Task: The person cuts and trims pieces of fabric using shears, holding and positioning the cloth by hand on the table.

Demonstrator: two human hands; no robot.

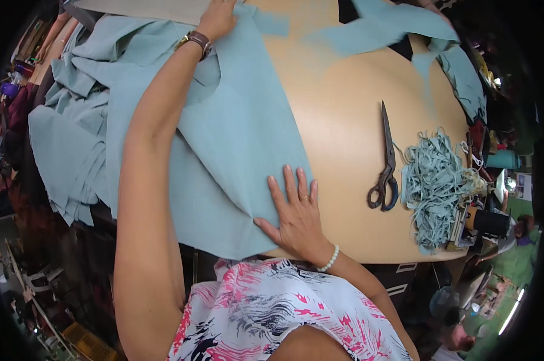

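Observation:
A wide sheet of light blue-green cloth (248, 138) lies over the left half of the table, with a fold running diagonally toward its near edge. My right hand (299, 219) rests flat on the cloth's near right edge, fingers spread. Far off at the top, my left hand (219, 21) reaches across to the cloth's far edge; its fingers are partly cut off by the frame, so their grip does not show clearly. Black-bladed scissors (385, 162) lie on the bare table to the right of my right hand, touched by neither hand.
Crumpled cloth of the same colour (73, 138) heaps at the left. A tangle of thin cloth strips (433, 192) sits right of the scissors on the tan table (344, 120). Blurred cloth pieces (398, 27) lie at the far right, near another person's hand (429, 5).

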